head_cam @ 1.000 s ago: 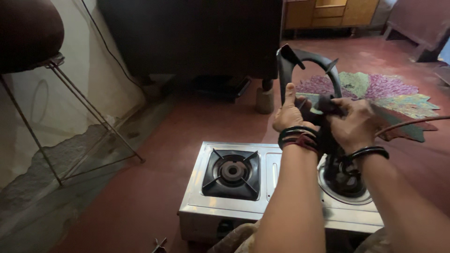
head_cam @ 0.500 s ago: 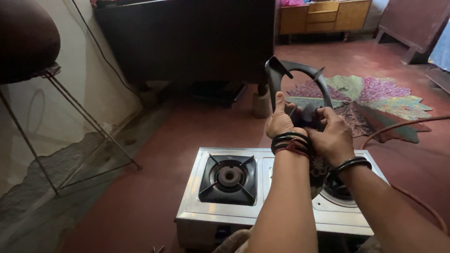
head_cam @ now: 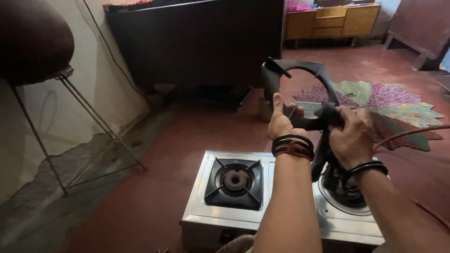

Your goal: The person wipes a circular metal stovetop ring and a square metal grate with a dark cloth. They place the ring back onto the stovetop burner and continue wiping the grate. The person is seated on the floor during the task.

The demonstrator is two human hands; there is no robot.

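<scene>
Black cast iron is filling both hands: a pan support (head_cam: 300, 93), lifted off and tilted upright above the right end of a two-burner steel stove (head_cam: 225, 213). The left hand (head_cam: 282, 122) is gripping the support's lower edge, fingers wrapped behind it and thumb pointing straight up along its near face. The right hand (head_cam: 354, 133) is closing tightly around the same lower edge just beside the left, and a dark cloth (head_cam: 323, 145) is hanging from that fist (whether it is pinched against the iron or only bunched in the palm, I cannot tell). Dark bangles are sitting on both wrists.

Under the raised piece, the right burner (head_cam: 344, 187) is lying exposed near the stove's right edge. The left burner (head_cam: 234, 180) is wearing its own black support, seated flat toward the stove's left edge. The stove is standing on a red floor (head_cam: 154, 187). A leaf-patterned mat (head_cam: 398, 100) is lying beyond the hands to the right, a dark cabinet (head_cam: 197, 42) is standing behind, and a metal-legged stand (head_cam: 89, 122) is leaning at the left wall.
</scene>
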